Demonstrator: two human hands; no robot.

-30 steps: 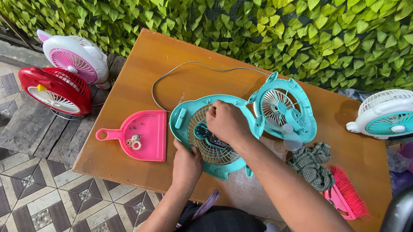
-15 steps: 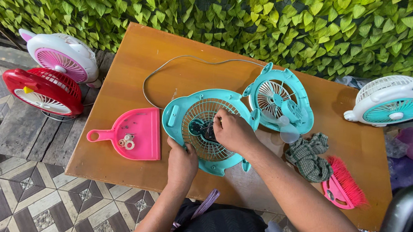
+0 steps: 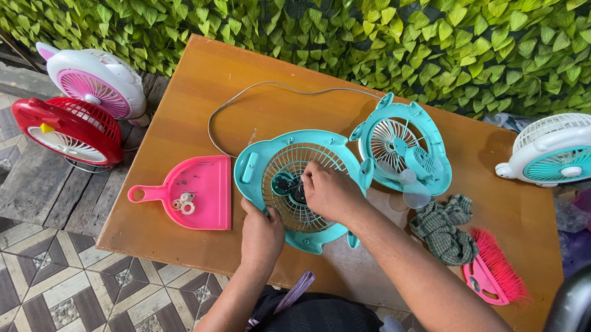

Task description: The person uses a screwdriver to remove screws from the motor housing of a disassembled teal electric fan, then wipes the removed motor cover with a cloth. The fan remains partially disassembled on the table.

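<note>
A teal fan housing (image 3: 279, 158) with a wire grille lies flat on the wooden table (image 3: 197, 91). My left hand (image 3: 262, 236) grips its near rim. My right hand (image 3: 328, 192) rests on the grille with fingers closed at the dark hub (image 3: 284, 183) in the middle; what they pinch is hidden. Beside it, to the right, lies the other teal fan half (image 3: 403, 145) with a pale blade. A grey cord (image 3: 245, 98) loops across the table behind them.
A pink dustpan (image 3: 202, 187) holding small white rings sits left of the housing. A checked cloth (image 3: 445, 230) and pink brush (image 3: 497, 274) lie at right. A white-teal fan (image 3: 566, 148) stands far right; pink-white (image 3: 95, 82) and red (image 3: 69, 128) fans sit off the table's left.
My right hand has slid from the grille's upper edge down to its hub. The left hand has stayed on the near rim. The view has shifted slightly.
</note>
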